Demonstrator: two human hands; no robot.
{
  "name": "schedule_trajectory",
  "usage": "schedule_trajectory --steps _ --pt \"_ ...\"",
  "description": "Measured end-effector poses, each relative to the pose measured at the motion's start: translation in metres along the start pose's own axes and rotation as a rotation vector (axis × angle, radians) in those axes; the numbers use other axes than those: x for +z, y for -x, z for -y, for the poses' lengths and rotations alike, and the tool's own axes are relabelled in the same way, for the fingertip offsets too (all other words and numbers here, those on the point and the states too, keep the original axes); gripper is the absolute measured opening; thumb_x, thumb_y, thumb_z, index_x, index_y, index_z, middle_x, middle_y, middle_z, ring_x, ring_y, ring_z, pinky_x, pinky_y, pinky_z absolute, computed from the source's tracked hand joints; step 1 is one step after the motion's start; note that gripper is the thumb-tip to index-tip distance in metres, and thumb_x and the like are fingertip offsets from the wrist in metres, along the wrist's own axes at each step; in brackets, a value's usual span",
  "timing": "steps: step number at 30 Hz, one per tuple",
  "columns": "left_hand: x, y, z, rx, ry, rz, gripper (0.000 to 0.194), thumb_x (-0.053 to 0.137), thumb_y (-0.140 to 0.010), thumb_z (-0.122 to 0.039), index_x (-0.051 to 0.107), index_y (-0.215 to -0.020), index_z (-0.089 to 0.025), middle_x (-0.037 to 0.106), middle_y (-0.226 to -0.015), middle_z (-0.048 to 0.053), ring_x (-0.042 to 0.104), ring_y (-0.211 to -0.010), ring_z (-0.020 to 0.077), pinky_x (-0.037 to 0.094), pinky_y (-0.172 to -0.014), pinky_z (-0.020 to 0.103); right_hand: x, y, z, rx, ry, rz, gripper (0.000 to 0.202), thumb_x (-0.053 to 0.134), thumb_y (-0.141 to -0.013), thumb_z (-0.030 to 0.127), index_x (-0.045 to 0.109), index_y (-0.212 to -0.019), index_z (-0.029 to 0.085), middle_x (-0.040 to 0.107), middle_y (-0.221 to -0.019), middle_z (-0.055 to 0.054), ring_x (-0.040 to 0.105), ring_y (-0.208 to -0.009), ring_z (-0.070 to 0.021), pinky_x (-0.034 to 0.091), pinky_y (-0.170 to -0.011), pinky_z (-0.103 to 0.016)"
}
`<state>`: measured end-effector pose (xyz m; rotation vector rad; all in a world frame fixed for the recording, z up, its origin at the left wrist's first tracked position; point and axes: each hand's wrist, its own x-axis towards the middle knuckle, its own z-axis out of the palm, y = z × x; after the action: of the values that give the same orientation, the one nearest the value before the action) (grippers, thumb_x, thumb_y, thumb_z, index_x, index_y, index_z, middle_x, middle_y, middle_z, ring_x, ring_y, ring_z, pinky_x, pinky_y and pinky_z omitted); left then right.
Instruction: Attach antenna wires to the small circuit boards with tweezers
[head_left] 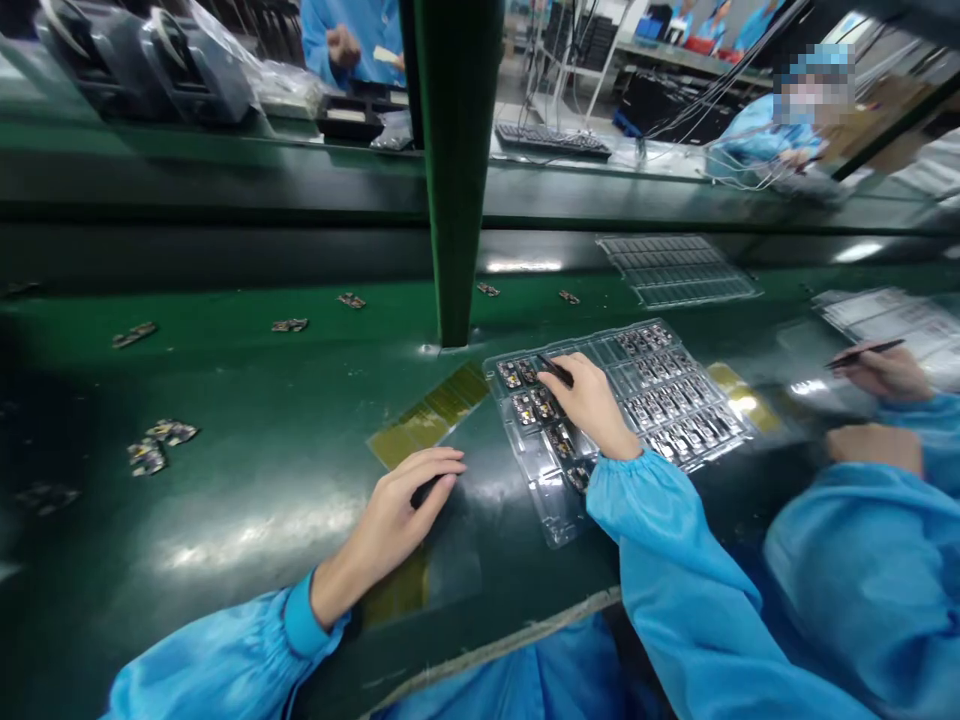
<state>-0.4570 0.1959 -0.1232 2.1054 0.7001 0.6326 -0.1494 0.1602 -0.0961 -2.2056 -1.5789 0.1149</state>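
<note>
Green worktop [262,400] carries a clear tray [551,515] of small boards [675,400]. The right hand [592,400] pinches a dark tool [556,371] over its far-left pockets; the left hand [386,515], well apart, closes around a dark item [425,491]. Light, level strokes should spare neighbouring boards.

And here's the glossy green workbench [247,400], a thick green upright post [459,180] rising at twelve o'clock! At four, a clear plastic compartment tray [551,500] loaded with small circuit boards [667,405]; at two, a clear ribbed plastic tray [679,272]. A translucent amber sheet [420,425] sits at eight, and over at nine, two loose, dark speckled boards [161,445], close together!
</note>
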Motion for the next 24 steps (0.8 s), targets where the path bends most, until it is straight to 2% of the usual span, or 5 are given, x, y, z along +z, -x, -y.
schedule_trajectory --steps 5,9,14,18,24 --pt "-0.001 -0.001 0.003 -0.027 0.020 -0.012 0.019 0.055 -0.097 -0.029 0.070 -0.107 -0.024 0.072 -0.116 0.005 0.067 -0.111 0.0206 0.053 -0.098 0.034 -0.040 0.008 -0.066 0.201 0.106 -0.098 0.032 0.057 -0.091 0.036 0.072 -0.104 0.012 0.069 -0.101 -0.016 0.065 -0.097 -0.0311 0.049 -0.088 -0.043" --pt "-0.001 -0.003 0.005 -0.055 0.015 -0.027 0.019 0.057 -0.096 -0.033 0.071 -0.106 -0.026 0.073 -0.115 0.002 0.068 -0.110 0.0201 0.053 -0.098 0.033 -0.068 0.026 -0.106 0.281 0.137 -0.053 0.027 0.062 -0.085 0.034 0.074 -0.098 0.014 0.073 -0.093 -0.013 0.068 -0.093 -0.0308 0.051 -0.084 -0.042" --pt "-0.003 -0.005 0.006 -0.093 0.003 -0.038 0.021 0.058 -0.095 -0.038 0.072 -0.105 -0.026 0.074 -0.113 0.002 0.069 -0.107 0.0206 0.054 -0.097 0.032 -0.074 0.051 -0.113 0.249 0.116 0.062 0.025 0.072 -0.078 0.034 0.075 -0.098 0.019 0.075 -0.097 -0.008 0.070 -0.093 -0.0272 0.053 -0.085 -0.036" --pt "-0.004 -0.007 0.007 -0.122 0.007 -0.042 0.026 0.059 -0.093 -0.043 0.073 -0.105 -0.026 0.075 -0.112 0.003 0.070 -0.106 0.0218 0.054 -0.097 0.033 -0.085 0.069 -0.119 0.324 0.177 -0.007 0.050 0.066 -0.085 0.044 0.066 -0.124 0.013 0.069 -0.121 -0.017 0.064 -0.114 -0.0325 0.048 -0.100 -0.043" --pt "-0.004 -0.008 0.008 -0.156 0.002 -0.039 0.031 0.058 -0.092 -0.050 0.074 -0.103 -0.025 0.076 -0.111 0.003 0.070 -0.104 0.0229 0.054 -0.096 0.033 -0.095 0.110 -0.128 0.471 0.262 0.065 0.077 0.054 -0.084 0.071 0.064 -0.127 0.008 0.065 -0.126 -0.024 0.062 -0.118 -0.0403 0.048 -0.099 -0.051"
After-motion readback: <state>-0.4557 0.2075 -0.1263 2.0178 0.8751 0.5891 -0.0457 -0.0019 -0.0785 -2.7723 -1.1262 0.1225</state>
